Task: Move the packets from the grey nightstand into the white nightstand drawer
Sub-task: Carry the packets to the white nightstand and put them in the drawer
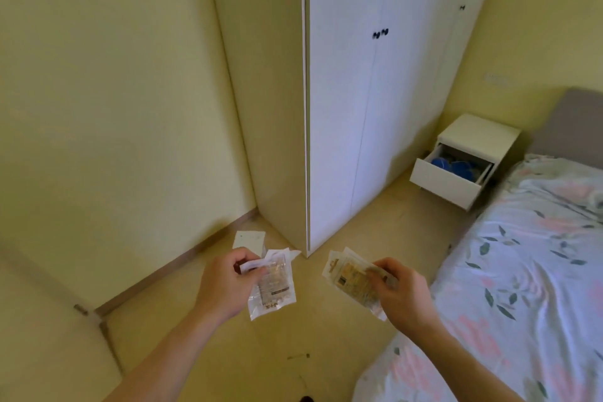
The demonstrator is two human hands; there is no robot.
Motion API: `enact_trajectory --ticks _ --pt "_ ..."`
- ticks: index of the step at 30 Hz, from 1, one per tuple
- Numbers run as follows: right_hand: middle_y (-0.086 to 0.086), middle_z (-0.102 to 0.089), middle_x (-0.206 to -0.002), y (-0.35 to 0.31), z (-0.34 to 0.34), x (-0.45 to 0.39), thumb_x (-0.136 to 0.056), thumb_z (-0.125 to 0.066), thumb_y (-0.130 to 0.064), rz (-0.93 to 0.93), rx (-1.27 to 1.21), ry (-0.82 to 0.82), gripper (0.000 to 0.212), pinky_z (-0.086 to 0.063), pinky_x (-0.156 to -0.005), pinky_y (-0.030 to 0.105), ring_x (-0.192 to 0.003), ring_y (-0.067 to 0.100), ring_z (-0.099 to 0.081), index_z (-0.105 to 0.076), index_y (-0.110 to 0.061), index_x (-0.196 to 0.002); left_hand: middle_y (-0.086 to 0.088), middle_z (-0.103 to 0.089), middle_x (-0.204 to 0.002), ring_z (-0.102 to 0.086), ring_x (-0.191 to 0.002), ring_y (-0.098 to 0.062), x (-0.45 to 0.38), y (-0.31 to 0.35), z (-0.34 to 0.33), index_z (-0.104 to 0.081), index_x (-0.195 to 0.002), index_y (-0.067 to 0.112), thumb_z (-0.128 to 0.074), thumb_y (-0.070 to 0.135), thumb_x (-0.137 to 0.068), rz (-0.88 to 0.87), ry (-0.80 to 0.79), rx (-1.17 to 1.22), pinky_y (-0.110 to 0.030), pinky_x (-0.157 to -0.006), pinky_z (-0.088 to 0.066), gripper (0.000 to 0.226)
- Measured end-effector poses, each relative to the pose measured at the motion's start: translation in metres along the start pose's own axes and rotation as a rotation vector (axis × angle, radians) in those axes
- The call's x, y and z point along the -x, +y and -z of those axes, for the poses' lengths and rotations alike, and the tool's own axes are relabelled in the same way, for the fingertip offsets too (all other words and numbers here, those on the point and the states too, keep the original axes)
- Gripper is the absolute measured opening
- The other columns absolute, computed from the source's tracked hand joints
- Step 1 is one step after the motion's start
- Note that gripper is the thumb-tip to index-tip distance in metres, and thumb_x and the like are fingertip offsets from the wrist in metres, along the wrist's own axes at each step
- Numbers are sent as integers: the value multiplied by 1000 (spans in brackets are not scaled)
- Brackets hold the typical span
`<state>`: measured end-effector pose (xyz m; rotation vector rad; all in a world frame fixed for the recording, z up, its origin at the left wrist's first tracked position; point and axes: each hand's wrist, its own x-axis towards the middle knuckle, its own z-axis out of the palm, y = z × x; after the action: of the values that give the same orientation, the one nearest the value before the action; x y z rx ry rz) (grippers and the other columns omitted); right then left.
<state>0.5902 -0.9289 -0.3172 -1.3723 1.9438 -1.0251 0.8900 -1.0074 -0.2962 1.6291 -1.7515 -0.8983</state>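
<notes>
Above the floor, both hands (225, 284) (403, 295) gripping clear, tan-printed packets (272, 285) (350, 277)

head view | worn on head | faces forward and down | hands (313, 287) close, room beyond

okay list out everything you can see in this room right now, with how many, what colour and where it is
Packets in left hand: a few, clear with tan print, held low centre.
Packets in right hand: several, fanned, tan and clear, held right of centre.
White nightstand: one, white, far corner beside the bed.
Drawer: one, white, pulled open, blue items inside.
Wardrobe: one, white with dark knobs, centre.
Bed: one, floral sheet, grey headboard, right.
White card: one, on the floor by the wardrobe corner.
Walls: pale yellow, left and behind.
Left hand: gripping packets.
Right hand: gripping packets.
</notes>
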Motion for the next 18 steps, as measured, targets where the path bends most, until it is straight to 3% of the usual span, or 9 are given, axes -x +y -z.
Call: enact_trajectory --ticks 8,16,18 --pt "-12 -73 -92 4 -14 -123 -101 -60 -27 -57 -96 62 11 -61 -60 26 -79 6 -71 -67 -31 -93 17 -69 -71 -53 -55 -2 -145 33 -14 -70 -75 27 -79 25 -86 -69 -46 -47 -18 -51 -38 15" --pt "-10 -73 -89 16 37 -216 -100 -63 -21 -110 -161 244 12 -56 -58 17 -80 -6 -67 -70 -27 -91 12 -60 -53 -42 -43 -6 -274 92 -82 -70 -74 22 -77 27 -89 -146 -217 -29 -16 -43 -30 18" --pt "-10 -72 -88 28 54 -238 -99 -64 -21 -141 -180 313 12 -55 -57 15 -80 -7 -67 -69 -28 -91 13 -66 -60 -50 -49 -5 -307 111 -108 -71 -75 23 -77 25 -89 -182 -294 -29 -16 -47 -35 16"
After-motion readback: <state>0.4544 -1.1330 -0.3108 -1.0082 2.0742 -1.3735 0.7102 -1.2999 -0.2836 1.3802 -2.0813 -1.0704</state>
